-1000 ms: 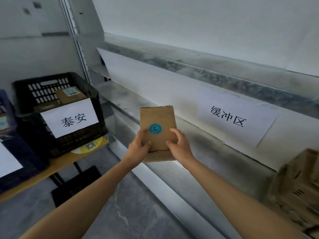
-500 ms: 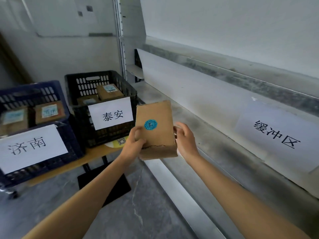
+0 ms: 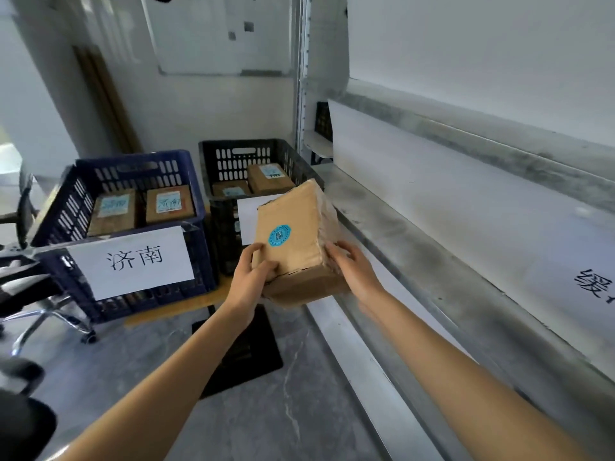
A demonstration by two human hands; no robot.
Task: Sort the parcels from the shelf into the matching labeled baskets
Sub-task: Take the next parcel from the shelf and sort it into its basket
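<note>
We count five parcels, two baskets and two hands. One brown cardboard parcel [image 3: 293,241] is held up in the air between the hands, and its front carries a round blue sticker [image 3: 279,235] whose print is too small for us to read. The left hand [image 3: 251,274] grasps its lower left corner, thumb on the front face and fingers [image 3: 266,269] curled around the edge. The right hand [image 3: 352,274] lays its fingers [image 3: 336,252] fairly straight against the taped right side, pressing it.

Beyond the left fingers on a wooden table [image 3: 186,309] stands a blue plastic basket [image 3: 133,161] with a white paper sign [image 3: 133,261] reading 济南. It holds two brown parcels [image 3: 113,211] [image 3: 169,206], each with a label that also reads 济南.

Directly behind the held parcel, a black plastic basket [image 3: 246,144] holds two more boxes [image 3: 233,189] [image 3: 269,176]; its own white sign [image 3: 248,221] is mostly hidden.

To the right of the right fingers runs a grey metal shelf [image 3: 432,261], with a paper notice [image 3: 592,284] cut off after 缓.
</note>
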